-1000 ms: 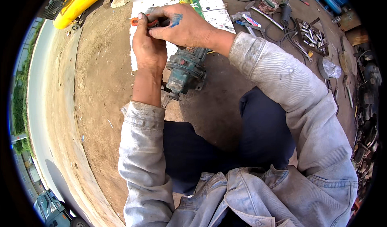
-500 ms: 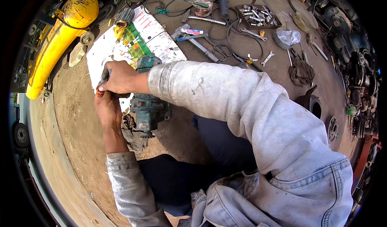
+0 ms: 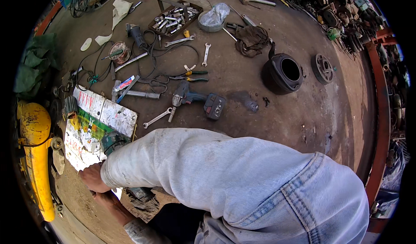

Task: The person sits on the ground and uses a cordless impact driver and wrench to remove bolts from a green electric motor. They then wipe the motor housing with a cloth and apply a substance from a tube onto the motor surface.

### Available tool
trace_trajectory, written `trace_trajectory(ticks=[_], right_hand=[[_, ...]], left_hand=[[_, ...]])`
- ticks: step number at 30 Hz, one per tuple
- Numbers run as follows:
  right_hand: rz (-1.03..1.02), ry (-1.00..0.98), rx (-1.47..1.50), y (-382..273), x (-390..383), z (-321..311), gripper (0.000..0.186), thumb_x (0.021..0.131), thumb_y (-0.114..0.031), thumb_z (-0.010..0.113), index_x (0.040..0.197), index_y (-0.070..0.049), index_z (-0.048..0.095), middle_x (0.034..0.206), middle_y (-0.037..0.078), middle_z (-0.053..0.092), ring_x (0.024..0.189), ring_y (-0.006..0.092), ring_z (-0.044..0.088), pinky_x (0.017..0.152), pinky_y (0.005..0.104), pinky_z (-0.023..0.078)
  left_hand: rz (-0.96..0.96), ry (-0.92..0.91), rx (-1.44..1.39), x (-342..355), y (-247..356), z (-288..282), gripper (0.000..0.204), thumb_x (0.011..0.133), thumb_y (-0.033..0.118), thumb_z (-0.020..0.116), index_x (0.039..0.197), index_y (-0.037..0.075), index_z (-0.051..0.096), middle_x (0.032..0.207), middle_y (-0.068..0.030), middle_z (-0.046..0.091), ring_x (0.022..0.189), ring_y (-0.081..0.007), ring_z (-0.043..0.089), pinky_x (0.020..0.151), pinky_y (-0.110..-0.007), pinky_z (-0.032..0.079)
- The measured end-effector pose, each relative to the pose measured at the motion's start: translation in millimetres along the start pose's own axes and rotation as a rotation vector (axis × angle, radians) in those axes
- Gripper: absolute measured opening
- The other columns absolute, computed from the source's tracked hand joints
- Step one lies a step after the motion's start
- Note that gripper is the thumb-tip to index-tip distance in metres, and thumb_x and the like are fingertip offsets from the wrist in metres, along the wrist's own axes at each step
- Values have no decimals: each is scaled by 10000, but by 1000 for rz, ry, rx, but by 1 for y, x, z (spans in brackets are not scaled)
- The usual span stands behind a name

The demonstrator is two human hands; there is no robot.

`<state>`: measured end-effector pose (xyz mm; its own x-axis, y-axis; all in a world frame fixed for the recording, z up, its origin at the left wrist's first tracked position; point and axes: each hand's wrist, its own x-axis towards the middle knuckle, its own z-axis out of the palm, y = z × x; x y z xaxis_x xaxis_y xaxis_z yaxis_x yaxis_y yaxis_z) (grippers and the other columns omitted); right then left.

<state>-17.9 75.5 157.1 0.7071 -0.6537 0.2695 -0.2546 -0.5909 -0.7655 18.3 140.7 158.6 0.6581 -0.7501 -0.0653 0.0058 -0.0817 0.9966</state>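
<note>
The right grip (image 3: pixel 92 178) is at the bottom edge of the white board (image 3: pixel 113 116), with its back facing up. The left grip (image 3: pixel 108 200) is right below it, so close that the two seem to touch. The fingertips are hidden, so I cannot tell if either grip is clenched, let go, or has something in it.

The green machine (image 3: pixel 114 140) is near both grips, at the lower right of the board. It is dark blue-green, and it looks old and dirty. A dark, bendy line goes over its top part. The pale denim sleeve (image 3: pixel 208 157) of the right arm covers its middle. Its other end peeks out under the sleeve, below the board, and looks dark and grubby.

The board has red marks, a green stripe and yellow smears. A grey ribbed roller (image 3: pixel 69 107) is by the board's left edge. Left of the board is a big yellow tank (image 3: pixel 37 124). Right of the board lie a silver wrench (image 3: pixel 157 117), a blue-grey drill (image 3: pixel 195 97) and pliers (image 3: pixel 197 73). Up and right of the board are lots of shiny sockets (image 3: pixel 175 20) in a tray (image 3: pixel 189 24). Far right of the board is a round black pot (image 3: pixel 277 81).
</note>
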Motion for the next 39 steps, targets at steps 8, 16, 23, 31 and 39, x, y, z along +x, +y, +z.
trace_trajectory(ticks=[8, 16, 23, 31, 39], right_hand=[[83, 1, -120, 2, -3, -41, 257, 787, -227, 716, 960, -37, 729, 953, 134, 703, 970, 301, 676, 790, 432, 530], [197, 47, -209, -20, -9, -90, 219, 808, -235, 676, 945, -89, 766, 944, 76, 704, 1003, 253, 653, 789, 417, 499], [288, 59, -326, -38, -14, -109, 216, 827, -241, 642, 932, -134, 798, 936, 26, 705, 1031, 212, 634, 789, 405, 472], [-140, -248, -329, 29, -24, -146, 194, 840, -237, 645, 894, -136, 802, 912, 30, 749, 935, 233, 691, 642, 423, 511], [218, -318, 16, 70, -2, -173, 371, 915, -213, 510, 1096, -11, 763, 1105, 255, 728, 1078, 357, 711, 898, 420, 549]], left_hand=[[-7, 63, 265, 7, 7, 62, 209, 983, 49, 553, 1164, -55, 546, 1079, -165, 642, 965, -231, 650, 866, -373, 527], [31, 123, 467, 14, 28, 117, 189, 958, 66, 598, 1105, -51, 575, 998, -153, 664, 890, -215, 662, 806, -360, 533], [71, 203, 560, 10, 46, 119, 177, 937, 80, 637, 1053, -49, 600, 926, -142, 684, 824, -202, 673, 754, -348, 539], [153, 336, 656, 3, 60, 65, 171, 913, 96, 682, 994, -45, 629, 844, -130, 706, 749, -186, 686, 695, -334, 545], [197, 328, 903, -11, 81, 95, 177, 961, 101, 670, 1036, -55, 637, 850, -112, 732, 717, -135, 706, 650, -285, 568]])
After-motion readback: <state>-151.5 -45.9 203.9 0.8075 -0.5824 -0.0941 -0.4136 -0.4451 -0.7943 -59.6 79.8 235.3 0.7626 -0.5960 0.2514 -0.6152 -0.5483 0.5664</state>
